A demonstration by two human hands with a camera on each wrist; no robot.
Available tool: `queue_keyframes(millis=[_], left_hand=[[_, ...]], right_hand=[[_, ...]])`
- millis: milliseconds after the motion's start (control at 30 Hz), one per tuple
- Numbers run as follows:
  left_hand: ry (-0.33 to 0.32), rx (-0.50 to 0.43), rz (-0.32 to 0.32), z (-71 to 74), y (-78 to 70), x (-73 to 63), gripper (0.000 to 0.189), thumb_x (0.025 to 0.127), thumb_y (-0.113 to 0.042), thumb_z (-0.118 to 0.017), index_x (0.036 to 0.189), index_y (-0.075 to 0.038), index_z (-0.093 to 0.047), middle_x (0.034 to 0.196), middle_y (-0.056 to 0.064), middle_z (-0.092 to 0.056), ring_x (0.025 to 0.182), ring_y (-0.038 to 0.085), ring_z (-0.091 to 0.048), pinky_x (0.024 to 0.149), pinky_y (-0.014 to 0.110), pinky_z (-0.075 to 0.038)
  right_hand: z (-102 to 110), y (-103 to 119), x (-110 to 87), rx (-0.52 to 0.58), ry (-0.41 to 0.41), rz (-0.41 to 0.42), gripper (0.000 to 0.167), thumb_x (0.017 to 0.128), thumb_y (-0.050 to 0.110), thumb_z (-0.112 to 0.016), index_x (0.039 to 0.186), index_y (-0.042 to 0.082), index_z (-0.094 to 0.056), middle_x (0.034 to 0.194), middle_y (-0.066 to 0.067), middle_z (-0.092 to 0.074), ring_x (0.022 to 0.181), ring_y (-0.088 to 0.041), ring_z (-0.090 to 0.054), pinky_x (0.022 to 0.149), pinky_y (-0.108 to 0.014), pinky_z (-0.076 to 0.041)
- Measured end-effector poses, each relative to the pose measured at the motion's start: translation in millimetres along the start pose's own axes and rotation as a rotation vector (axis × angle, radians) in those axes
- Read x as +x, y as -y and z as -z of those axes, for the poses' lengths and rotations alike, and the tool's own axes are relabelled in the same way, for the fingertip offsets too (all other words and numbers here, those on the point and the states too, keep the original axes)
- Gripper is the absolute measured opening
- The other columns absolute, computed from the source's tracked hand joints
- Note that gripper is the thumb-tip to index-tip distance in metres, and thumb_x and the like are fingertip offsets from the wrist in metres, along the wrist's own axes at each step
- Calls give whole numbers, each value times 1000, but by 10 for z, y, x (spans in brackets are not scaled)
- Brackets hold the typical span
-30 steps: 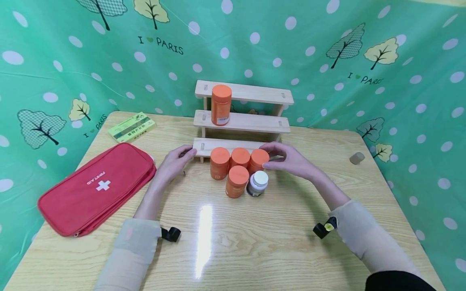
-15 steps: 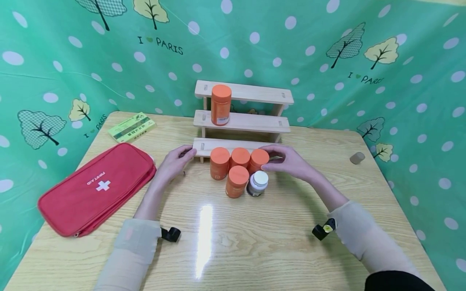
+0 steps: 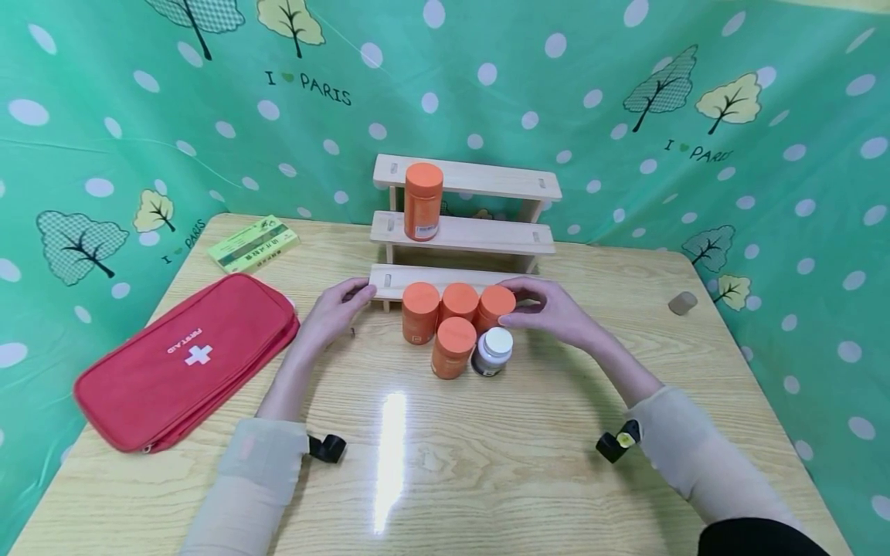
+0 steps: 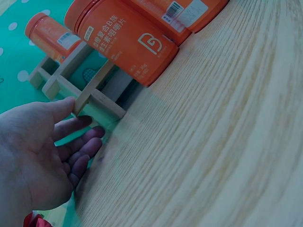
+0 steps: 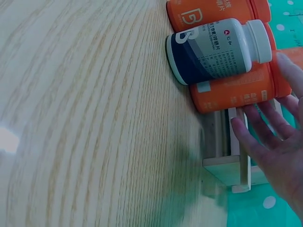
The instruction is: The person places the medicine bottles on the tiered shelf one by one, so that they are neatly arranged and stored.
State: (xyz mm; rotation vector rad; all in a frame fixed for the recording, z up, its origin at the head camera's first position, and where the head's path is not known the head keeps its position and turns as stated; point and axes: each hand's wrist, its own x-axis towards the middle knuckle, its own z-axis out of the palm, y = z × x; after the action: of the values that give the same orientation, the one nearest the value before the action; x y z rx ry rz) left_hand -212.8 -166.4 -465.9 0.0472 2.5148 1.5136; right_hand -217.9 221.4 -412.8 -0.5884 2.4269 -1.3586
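Note:
My left hand point(image 3: 332, 313) holds the left end of the lowest step of a three-tier wooden stand point(image 3: 462, 232). In the left wrist view, the thumb point(image 4: 63, 108) lies on the plank's end, and the other fingers bend below it. My right hand point(image 3: 555, 310) grips the rightmost orange bottle point(image 3: 495, 305) by its cap, thumb on the near side. Its remaining fingers point(image 5: 258, 123) extend behind the bottle toward the stand. Beside that bottle stand more orange bottles point(image 3: 420, 316) and a white-capped bottle point(image 3: 492, 351) with a dark-blue and white label point(image 5: 213, 52).
Another orange bottle point(image 3: 423, 201) stands on the stand's middle step. At left lie a red first-aid pouch point(image 3: 188, 363) and a green-yellow box point(image 3: 253, 244). A small grey-brown object point(image 3: 682, 303) lies near the table's right edge. A polka-dot green cloth point(image 3: 487, 93) hangs behind.
My right hand's thumb has shifted very slightly against the bottle. The left hand, bottles and stand keep their places.

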Motion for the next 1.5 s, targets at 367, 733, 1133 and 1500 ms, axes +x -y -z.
queue_keyframes(millis=[367,733,1133,1500], left_hand=[[0,4,-3,2,4,6,65,106,-50,-51,154,-6,-45,159,20,-46,151,38,-38,127,53,-30],[8,1,2,0,18,3,67,106,-52,-50,155,-6,-45,160,20,-45,152,38,-37,127,54,-30],[12,0,11,-1,4,-7,68,106,-53,-50,156,-8,-44,161,19,-44,153,38,-35,128,53,-28],[10,-5,1,8,25,-2,67,105,-52,-51,156,-8,-44,161,19,-44,152,38,-37,127,54,-30]], right_hand=[[66,102,-44,-42,-65,-1,50,92,28,-79,138,20,-63,132,-3,-68,122,-21,-62,104,-41,-56],[238,322,-88,-48,-104,8,49,92,27,-78,138,22,-62,131,1,-68,119,-17,-63,92,-26,-57],[374,539,-1,-68,-178,68,47,94,23,-76,139,19,-63,130,-2,-68,114,-14,-63,91,-19,-55],[488,755,266,-37,-249,121,45,94,28,-76,137,19,-64,121,-1,-70,105,-20,-65,87,-22,-58]])
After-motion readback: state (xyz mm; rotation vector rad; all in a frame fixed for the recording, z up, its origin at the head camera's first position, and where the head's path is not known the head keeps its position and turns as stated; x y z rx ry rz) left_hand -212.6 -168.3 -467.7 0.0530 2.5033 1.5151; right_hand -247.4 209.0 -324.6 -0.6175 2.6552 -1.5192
